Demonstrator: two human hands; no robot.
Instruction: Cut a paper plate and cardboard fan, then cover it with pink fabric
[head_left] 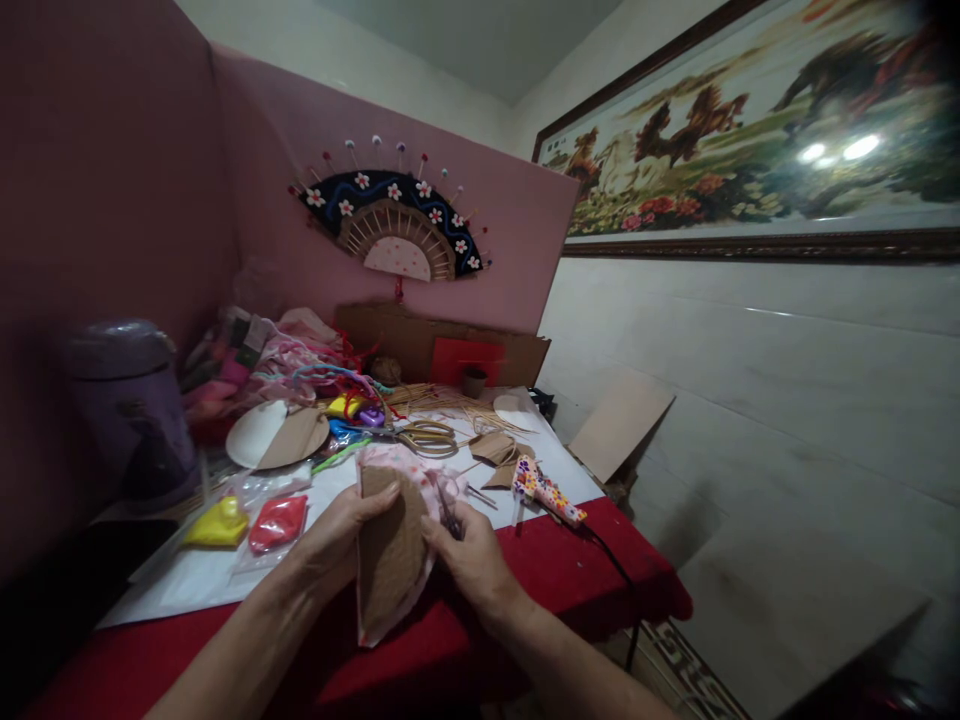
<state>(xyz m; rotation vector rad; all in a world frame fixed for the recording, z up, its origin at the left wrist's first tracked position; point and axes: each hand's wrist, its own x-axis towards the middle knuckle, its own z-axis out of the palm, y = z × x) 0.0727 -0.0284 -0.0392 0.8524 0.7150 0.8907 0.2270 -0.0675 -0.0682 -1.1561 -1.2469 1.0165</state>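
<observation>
Both my hands hold a fan-shaped brown cardboard piece point(390, 560) backed with pink patterned fabric point(409, 470), just above the table's near edge. My left hand point(337, 535) grips its left edge with the thumb on the cardboard's top corner. My right hand point(469, 555) pinches the right edge, fingers curled against the fabric. Gold-handled scissors point(427, 437) lie on the white sheet just beyond the piece. A glue gun covered in colourful dots point(546, 492) rests to the right, its black cord running off the table.
A red cloth point(600, 570) covers the table, with a white sheet point(195, 575) on it. Yellow and red clay bags point(251, 522) lie at left, a purple jar point(131, 410) behind them. Thin sticks, cardboard cut-outs and pipe cleaners fill the back. A decorated fan point(394, 225) hangs on the pink board.
</observation>
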